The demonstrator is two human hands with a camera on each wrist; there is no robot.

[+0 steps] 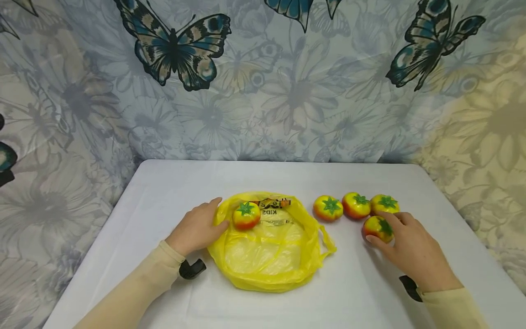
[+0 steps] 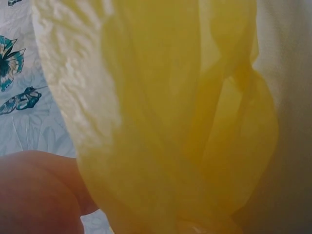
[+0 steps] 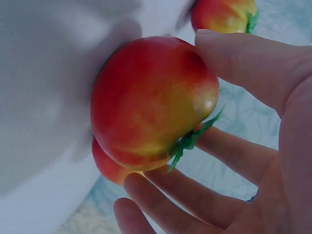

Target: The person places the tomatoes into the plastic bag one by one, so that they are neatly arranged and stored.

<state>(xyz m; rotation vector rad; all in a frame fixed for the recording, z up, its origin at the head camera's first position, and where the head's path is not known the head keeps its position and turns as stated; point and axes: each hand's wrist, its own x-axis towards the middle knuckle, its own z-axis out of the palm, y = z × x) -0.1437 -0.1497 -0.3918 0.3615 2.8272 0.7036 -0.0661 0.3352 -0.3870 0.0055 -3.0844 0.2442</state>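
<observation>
The right hand (image 1: 411, 249) grips a red-yellow fruit (image 1: 376, 230) between thumb and fingers; from that fruit, in the head view, a second fruit (image 1: 384, 203) sits at twelve o'clock, a third fruit (image 1: 355, 205) near eleven, a fourth fruit (image 1: 328, 209) near ten. Toward nine lies a yellow bag (image 1: 267, 282), its rim held at ten by the left hand (image 1: 197, 230), a fifth fruit (image 1: 246, 216) inside near eleven, upon a white table (image 1: 172, 183)
</observation>
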